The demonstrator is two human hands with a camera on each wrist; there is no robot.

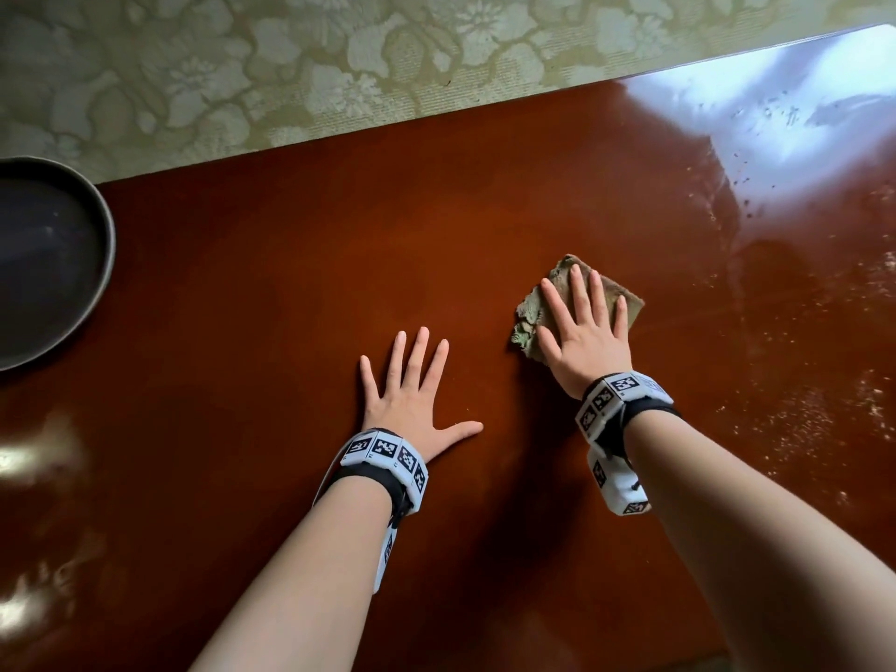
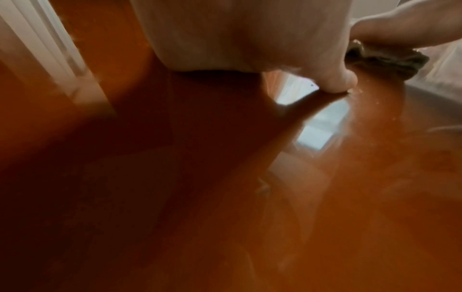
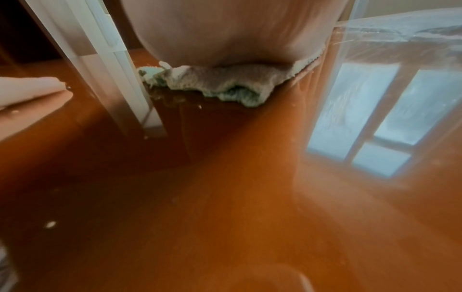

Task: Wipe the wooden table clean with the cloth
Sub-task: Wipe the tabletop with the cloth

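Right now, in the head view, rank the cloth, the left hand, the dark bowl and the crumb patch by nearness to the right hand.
1. cloth: under the right hand.
2. left hand: its left, flat on table.
3. crumb patch: far right.
4. dark bowl: far left edge.

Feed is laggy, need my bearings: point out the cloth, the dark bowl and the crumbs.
cloth [image 1: 531,310], head view, bare left edge beside the fingers.
dark bowl [image 1: 104,220], head view, its right rim.
crumbs [image 1: 819,429], head view, specks scattered right of the cloth.
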